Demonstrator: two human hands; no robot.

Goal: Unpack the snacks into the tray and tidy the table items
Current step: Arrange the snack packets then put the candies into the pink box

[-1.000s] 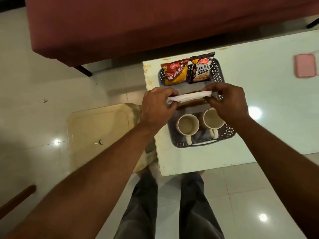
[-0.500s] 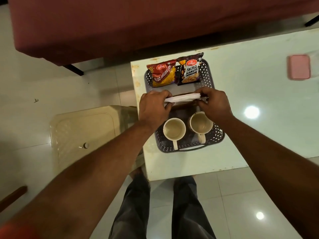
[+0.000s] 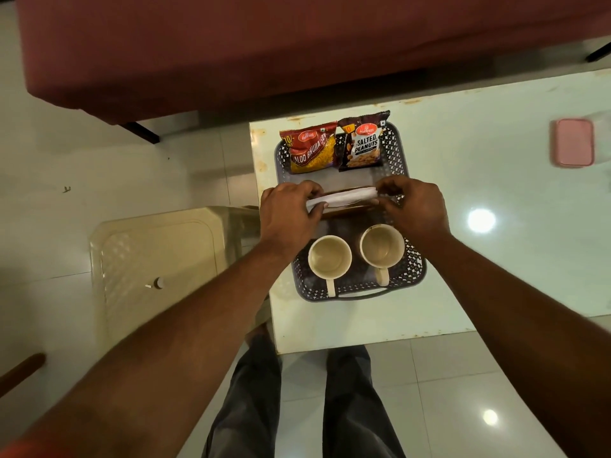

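Setting the white stack (image 3: 342, 198) into the tray (image 3: 405, 153)

Our left hand (image 3: 287, 214) and right hand (image 3: 415, 209) pinch its ends; we should lower it level (between packets and mugs).

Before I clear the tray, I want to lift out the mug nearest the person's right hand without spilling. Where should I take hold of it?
Probably by its handle. The right mug stands upright in the tray with the handle pointing toward the person, at the near rim. Come from the near side with the fingers around the handle; the other mug crowds its left, and both hands hold the white paper beyond.
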